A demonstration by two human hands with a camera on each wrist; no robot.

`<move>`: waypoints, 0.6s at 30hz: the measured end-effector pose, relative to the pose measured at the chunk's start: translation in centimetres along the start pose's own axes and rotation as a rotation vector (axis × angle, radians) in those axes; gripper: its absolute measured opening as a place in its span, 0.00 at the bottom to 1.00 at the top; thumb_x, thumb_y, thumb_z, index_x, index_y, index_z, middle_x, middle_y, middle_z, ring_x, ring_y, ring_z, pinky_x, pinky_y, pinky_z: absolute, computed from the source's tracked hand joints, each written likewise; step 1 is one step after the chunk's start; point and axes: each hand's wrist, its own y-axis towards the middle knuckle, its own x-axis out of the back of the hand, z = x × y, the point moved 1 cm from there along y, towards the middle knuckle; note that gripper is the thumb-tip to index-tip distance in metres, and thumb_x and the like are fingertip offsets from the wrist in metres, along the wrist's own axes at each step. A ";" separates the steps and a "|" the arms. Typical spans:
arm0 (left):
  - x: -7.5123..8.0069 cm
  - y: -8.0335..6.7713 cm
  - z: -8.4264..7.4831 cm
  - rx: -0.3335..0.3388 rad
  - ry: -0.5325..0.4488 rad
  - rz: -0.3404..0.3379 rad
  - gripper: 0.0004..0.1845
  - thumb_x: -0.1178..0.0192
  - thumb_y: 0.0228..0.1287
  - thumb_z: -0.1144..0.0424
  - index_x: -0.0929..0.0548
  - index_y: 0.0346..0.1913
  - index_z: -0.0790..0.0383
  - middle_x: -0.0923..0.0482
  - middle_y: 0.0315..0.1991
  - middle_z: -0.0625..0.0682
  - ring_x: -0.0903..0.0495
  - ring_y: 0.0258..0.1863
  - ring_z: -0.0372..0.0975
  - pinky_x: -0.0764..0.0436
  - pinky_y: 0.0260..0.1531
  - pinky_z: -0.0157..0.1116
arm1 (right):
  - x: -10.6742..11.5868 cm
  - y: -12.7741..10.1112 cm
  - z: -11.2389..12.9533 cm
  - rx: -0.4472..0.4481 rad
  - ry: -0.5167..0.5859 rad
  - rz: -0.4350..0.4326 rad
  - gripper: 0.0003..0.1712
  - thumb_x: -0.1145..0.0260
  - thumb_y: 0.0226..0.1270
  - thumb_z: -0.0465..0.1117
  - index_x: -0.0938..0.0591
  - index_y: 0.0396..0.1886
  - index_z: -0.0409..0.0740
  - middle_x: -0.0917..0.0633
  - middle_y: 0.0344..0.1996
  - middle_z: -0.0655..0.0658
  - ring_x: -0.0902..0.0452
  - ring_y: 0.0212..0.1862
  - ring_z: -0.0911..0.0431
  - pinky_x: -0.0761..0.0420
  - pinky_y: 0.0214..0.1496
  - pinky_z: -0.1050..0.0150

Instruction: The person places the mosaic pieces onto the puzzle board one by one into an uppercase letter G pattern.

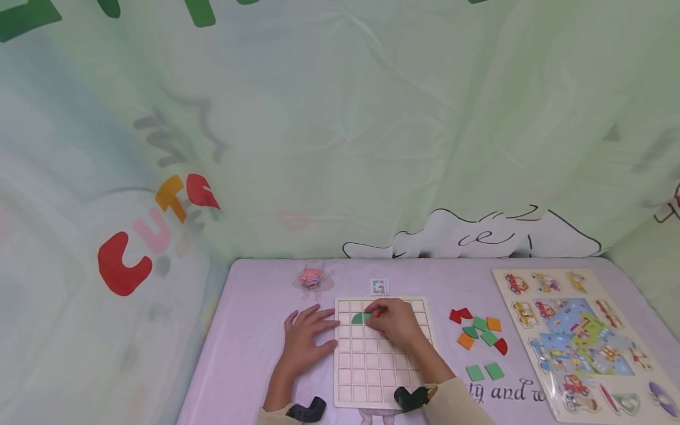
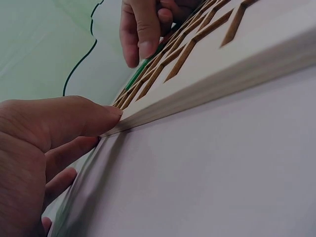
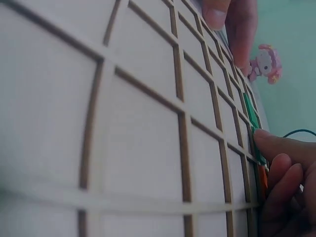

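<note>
A pale wooden grid board (image 1: 366,360) lies flat on the table. My left hand (image 1: 308,339) has its fingers spread, their tips at the board's left edge; in the left wrist view the thumb (image 2: 106,118) touches that edge. Over the board's upper part, my right hand (image 1: 395,321) has its fingers bent around a small red piece (image 1: 378,313), mostly hidden by them. A green curved piece (image 1: 357,319) sits in the second row, with more green beside it under the right fingertips. In the right wrist view, one fingertip touches the green piece (image 3: 259,145).
Loose red, orange and green tiles (image 1: 488,337) lie right of the board. Farther right is a vehicle puzzle board (image 1: 504,289). Behind the grid stand a small patterned card (image 1: 379,287) and a pink figurine (image 1: 311,277). A printed curtain (image 1: 340,147) hangs along the table's back edge.
</note>
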 end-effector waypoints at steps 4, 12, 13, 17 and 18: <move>-0.1 0.0 0.1 0.005 0.010 -0.005 0.20 0.29 0.55 0.51 0.12 0.54 0.41 0.19 0.65 0.42 0.30 0.73 0.49 0.50 0.68 0.64 | 0.8 -0.3 -0.3 -0.009 0.035 -0.006 0.10 0.23 0.55 0.32 0.10 0.38 0.46 0.18 0.26 0.51 0.26 0.19 0.59 0.26 0.21 0.67; -0.1 0.0 0.2 0.009 0.011 -0.003 0.20 0.29 0.55 0.51 0.11 0.53 0.41 0.19 0.65 0.42 0.30 0.73 0.48 0.50 0.68 0.64 | 3.9 -0.9 -1.5 -0.026 -0.063 -0.019 0.11 0.24 0.60 0.40 0.11 0.43 0.48 0.17 0.31 0.51 0.25 0.33 0.56 0.25 0.32 0.67; -0.1 0.0 0.2 0.008 0.008 -0.002 0.20 0.29 0.55 0.51 0.11 0.53 0.41 0.19 0.65 0.42 0.30 0.73 0.49 0.50 0.68 0.64 | 4.5 -1.0 -1.7 -0.027 -0.080 -0.020 0.11 0.24 0.61 0.41 0.11 0.44 0.48 0.17 0.31 0.51 0.25 0.34 0.56 0.25 0.33 0.67; -0.2 0.0 0.2 0.007 0.009 0.002 0.20 0.29 0.55 0.51 0.12 0.54 0.41 0.19 0.65 0.42 0.31 0.73 0.48 0.50 0.68 0.63 | 7.3 -1.6 -2.6 0.011 -0.149 -0.043 0.11 0.24 0.61 0.43 0.11 0.44 0.48 0.17 0.31 0.51 0.26 0.34 0.56 0.27 0.35 0.66; -0.2 0.0 0.2 0.008 0.012 0.002 0.20 0.29 0.55 0.51 0.12 0.54 0.41 0.20 0.65 0.42 0.31 0.73 0.48 0.50 0.68 0.63 | 8.0 -1.8 -2.8 0.015 -0.164 -0.048 0.12 0.24 0.61 0.43 0.11 0.44 0.47 0.17 0.31 0.50 0.26 0.34 0.56 0.27 0.35 0.66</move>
